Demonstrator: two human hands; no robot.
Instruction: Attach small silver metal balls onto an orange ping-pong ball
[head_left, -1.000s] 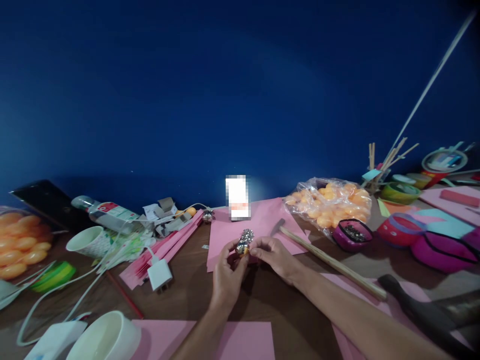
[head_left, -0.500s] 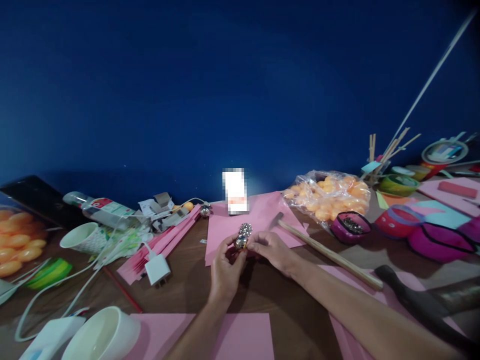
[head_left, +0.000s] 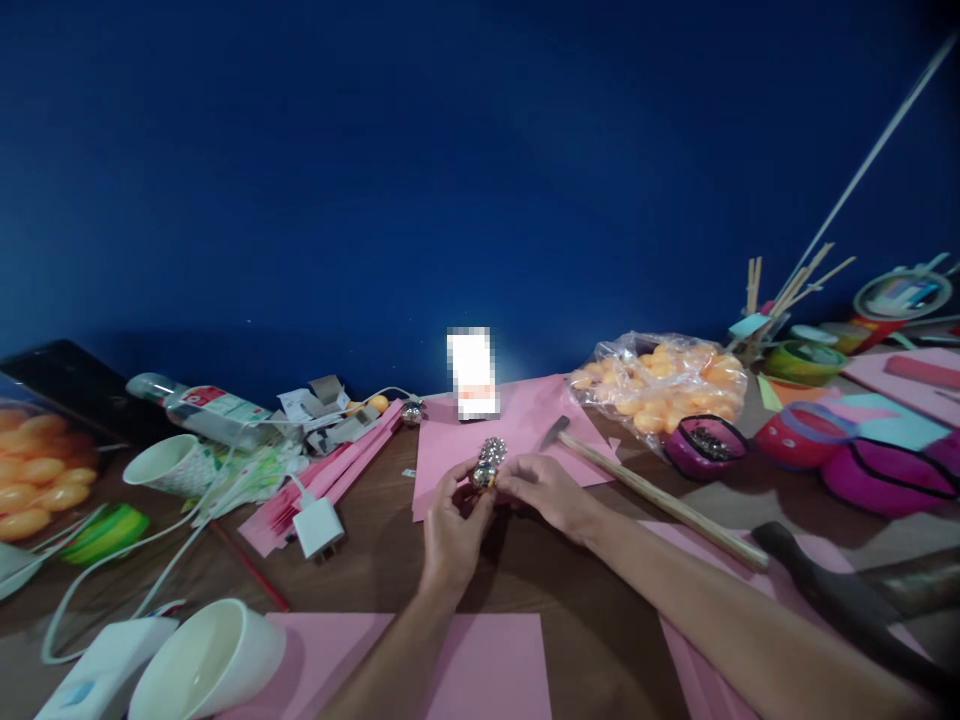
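Gripping a shiny ball [head_left: 484, 475] in the left hand [head_left: 455, 532], near a pink sheet's [head_left: 517, 408] front edge.
Fingers of the right hand [head_left: 553, 494] curled at its right side, grip impossible to tell; at left, on a bottle [head_left: 255, 434], red-and-white label [head_left: 217, 402] too blurred to read.

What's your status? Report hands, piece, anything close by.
Left hand holding shiny, knobbly piece. Right hand beside it, contact unclear. Wooden-handled hammer lies just beyond right hand, seemingly not blocking.

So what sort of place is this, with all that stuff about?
Probably a craft or hobby table, judging by the pink paper, the wooden-handled hammer and the bagged orange balls.
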